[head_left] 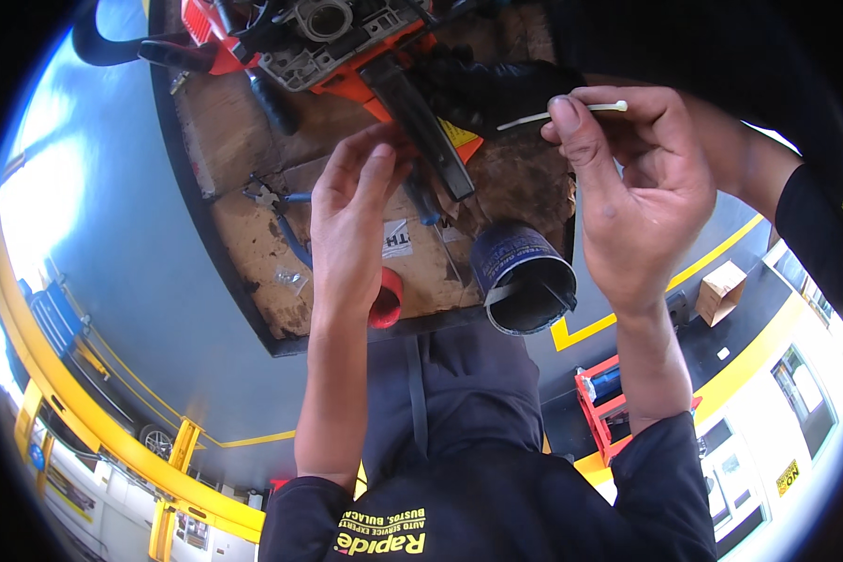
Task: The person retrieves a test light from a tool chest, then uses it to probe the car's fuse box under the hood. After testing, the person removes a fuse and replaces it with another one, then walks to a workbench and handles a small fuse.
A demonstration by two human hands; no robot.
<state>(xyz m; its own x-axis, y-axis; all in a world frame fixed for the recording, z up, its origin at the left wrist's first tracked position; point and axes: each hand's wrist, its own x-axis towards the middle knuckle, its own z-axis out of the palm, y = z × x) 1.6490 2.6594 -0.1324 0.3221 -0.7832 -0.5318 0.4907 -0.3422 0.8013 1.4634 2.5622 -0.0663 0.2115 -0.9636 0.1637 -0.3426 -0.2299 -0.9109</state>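
Note:
My right hand (642, 183) pinches a thin pale strip with a small knob at one end (612, 107) between thumb and fingers, raised above the right side of the worktop. My left hand (354, 192) has its fingers loosely curved and the thumb apart, beside the long black bar-shaped part (420, 131) of an orange power tool (351, 80). Some of its fingertips are hard to make out there. The tool's grey metal engine housing (314, 47) lies exposed. Another person's black-gloved hand (496, 89) rests against the tool from the right.
On the brown, stained worktop (244, 234) lie blue-handled pliers (293, 239), a small clear plastic bag (290, 279) and a red cylindrical thing (387, 298). An open dark blue can (525, 258) stands at the near edge. The other person's forearm (735, 150) crosses behind my right hand.

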